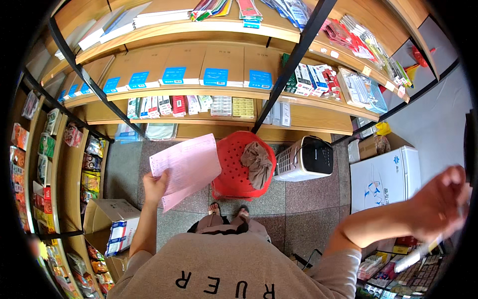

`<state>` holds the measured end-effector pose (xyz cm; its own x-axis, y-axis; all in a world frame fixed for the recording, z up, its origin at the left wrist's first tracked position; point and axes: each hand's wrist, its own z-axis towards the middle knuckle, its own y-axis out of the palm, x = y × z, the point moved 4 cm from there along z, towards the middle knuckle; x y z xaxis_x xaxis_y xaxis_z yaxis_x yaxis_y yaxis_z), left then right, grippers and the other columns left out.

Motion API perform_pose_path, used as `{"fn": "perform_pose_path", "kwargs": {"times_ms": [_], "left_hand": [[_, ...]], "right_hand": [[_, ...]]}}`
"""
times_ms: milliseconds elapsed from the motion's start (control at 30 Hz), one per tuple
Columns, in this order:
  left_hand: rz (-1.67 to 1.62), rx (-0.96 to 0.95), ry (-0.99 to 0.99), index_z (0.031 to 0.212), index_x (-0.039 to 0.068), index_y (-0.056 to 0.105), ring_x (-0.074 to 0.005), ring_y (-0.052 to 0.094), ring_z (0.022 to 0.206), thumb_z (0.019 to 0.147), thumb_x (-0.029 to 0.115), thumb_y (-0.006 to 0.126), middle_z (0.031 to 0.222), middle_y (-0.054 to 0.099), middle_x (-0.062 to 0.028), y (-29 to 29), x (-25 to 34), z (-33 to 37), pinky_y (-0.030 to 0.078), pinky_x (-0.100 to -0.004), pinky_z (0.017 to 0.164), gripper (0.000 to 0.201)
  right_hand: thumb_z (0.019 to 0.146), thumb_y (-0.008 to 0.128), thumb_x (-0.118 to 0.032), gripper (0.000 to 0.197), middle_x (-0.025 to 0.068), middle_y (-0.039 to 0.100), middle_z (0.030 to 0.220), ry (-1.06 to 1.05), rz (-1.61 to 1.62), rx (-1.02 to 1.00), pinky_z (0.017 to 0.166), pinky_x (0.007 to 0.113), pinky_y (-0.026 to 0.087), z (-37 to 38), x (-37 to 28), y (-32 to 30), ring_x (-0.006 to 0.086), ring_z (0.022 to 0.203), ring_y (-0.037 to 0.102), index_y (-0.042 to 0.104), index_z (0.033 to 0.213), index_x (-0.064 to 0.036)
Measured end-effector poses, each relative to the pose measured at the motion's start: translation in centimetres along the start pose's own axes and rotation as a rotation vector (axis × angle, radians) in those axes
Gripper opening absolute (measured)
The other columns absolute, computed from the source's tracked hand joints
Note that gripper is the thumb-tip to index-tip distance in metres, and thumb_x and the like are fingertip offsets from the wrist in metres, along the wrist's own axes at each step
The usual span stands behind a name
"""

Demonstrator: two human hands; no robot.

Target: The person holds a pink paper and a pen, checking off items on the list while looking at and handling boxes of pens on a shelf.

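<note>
Pink paper sheets [191, 159] with faint printing are gripped along their left edge by my left hand [155, 186], thumb on top. They hang over the floor and overlap the left side of a red plastic chair [226, 174] with holes in it. A crumpled grey-brown cloth [257, 167] lies on the chair. At the far right my right hand [440, 199] is raised with bent fingers, smeared by motion; whether it holds anything is unclear. Below it a pale, blurred strip [418, 255] slants above a display of small packages.
Wooden shelves [199, 92] with cartons and stationery stand ahead. A white and black appliance [304, 158] is right of the chair, with a white chest freezer [383, 179] farther right. An opened cardboard box [107, 219] and snack racks [47, 194] are at the left.
</note>
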<state>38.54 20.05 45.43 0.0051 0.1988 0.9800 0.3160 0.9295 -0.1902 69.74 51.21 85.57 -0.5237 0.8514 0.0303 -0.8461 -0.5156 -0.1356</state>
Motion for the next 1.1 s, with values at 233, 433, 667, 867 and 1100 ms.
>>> {"fn": "perform_pose_path", "kwargs": {"times_ms": [233,433,667,867,1100], "left_hand": [[-0.088,-0.006,0.036,0.083,-0.004,0.061,-0.0080,0.054,0.067,0.076,0.005,0.059,0.078,0.061,-0.0044,5.5,4.1,0.1,0.043,-0.0212,0.059,0.012],[-0.249,0.091,0.042,0.086,-0.007,0.059,-0.0109,0.055,0.070,0.075,0.004,0.061,0.082,0.061,-0.0079,12.5,6.8,-1.3,0.044,-0.0227,0.063,0.015],[-0.340,0.285,-0.093,0.089,-0.007,0.058,-0.0139,0.057,0.075,0.074,0.001,0.061,0.086,0.061,-0.0100,21.3,7.1,-5.4,0.044,-0.0244,0.069,0.017],[-0.291,0.481,-0.175,0.088,-0.006,0.059,-0.0119,0.056,0.073,0.075,0.001,0.060,0.086,0.061,-0.0093,23.2,9.4,-10.5,0.044,-0.0228,0.068,0.014],[-0.313,0.625,-0.130,0.089,-0.005,0.059,-0.0114,0.056,0.074,0.076,0.003,0.061,0.086,0.061,-0.0087,23.8,10.7,-14.3,0.044,-0.0231,0.069,0.016]], "right_hand": [[0.081,0.054,-0.012,0.012,0.0081,0.058,0.076,1.177,-0.263,0.054,0.058,0.022,0.044,-21.0,16.2,0.2,0.0136,0.065,0.056,0.051,0.091,-0.0061],[0.077,0.053,-0.002,0.016,0.0089,0.061,0.072,1.318,-0.056,-0.119,0.059,0.023,0.045,-36.9,26.2,-0.9,0.0119,0.066,0.057,0.050,0.093,-0.0027],[0.069,0.058,-0.001,0.025,0.0122,0.059,0.074,1.320,-0.169,-0.226,0.060,0.028,0.045,-41.2,33.9,2.0,0.0186,0.066,0.059,0.050,0.093,-0.0054],[0.065,0.069,-0.018,0.050,0.0207,0.053,0.084,0.967,-0.476,-0.279,0.069,0.040,0.042,-39.7,38.0,4.1,0.0358,0.077,0.053,0.039,0.102,-0.0033],[0.063,0.070,-0.030,0.061,0.0248,0.049,0.093,1.140,-0.472,-0.308,0.075,0.043,0.038,-39.2,40.2,5.9,0.0390,0.086,0.047,0.035,0.102,0.0016]]}}
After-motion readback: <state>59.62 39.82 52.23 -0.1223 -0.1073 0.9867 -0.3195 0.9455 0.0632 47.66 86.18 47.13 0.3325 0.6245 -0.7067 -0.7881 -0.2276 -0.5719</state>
